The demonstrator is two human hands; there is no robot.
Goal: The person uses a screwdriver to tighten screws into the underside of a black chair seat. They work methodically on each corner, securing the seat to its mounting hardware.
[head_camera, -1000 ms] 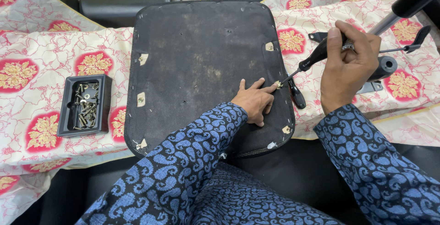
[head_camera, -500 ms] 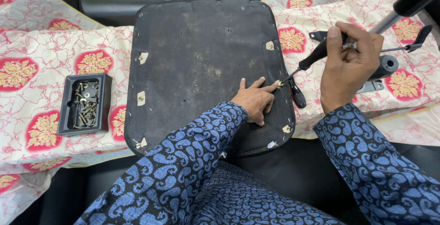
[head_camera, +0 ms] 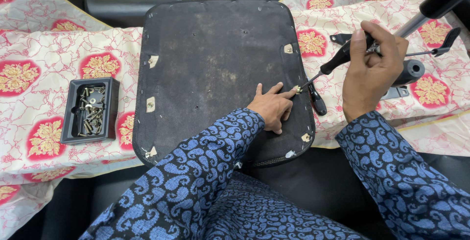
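Matt, dusty black fabric covers the seat pad (head_camera: 215,68), shiny metal screws fill a black plastic tray (head_camera: 90,110).

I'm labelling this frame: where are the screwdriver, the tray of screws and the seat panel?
screwdriver (head_camera: 342,60): head view, on its black handle.
tray of screws (head_camera: 111,108): head view, on its right rim.
seat panel (head_camera: 215,59): head view, on its bare middle.
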